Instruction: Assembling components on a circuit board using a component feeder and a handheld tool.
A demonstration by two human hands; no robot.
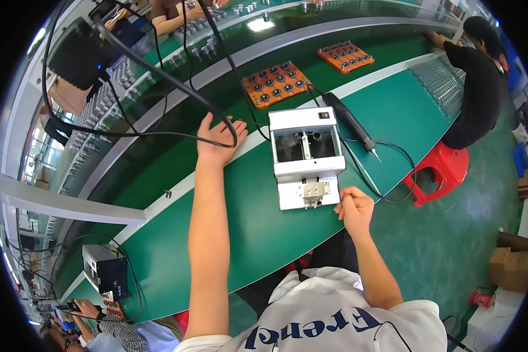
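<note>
My left hand point(218, 142) reaches out over the far edge of the green bench with its palm turned up and fingers spread; nothing lies in it. A black cable crosses in front of it. My right hand point(356, 210) is closed, thumb against curled fingers, beside the near right corner of a white box-shaped machine point(308, 168); what it holds, if anything, is hidden. The machine has a dark open window, a switch on top and a metal fixture point(314, 191) at its front. An electric screwdriver point(349, 121) with a thin bit lies to its right.
Two orange trays point(276, 84) point(345, 56) of round parts sit on the green conveyor beyond the bench. Clear plastic trays point(437, 85) lie near a person in black at right. A red stool point(440, 170) stands below. A black control box point(105, 270) sits at left.
</note>
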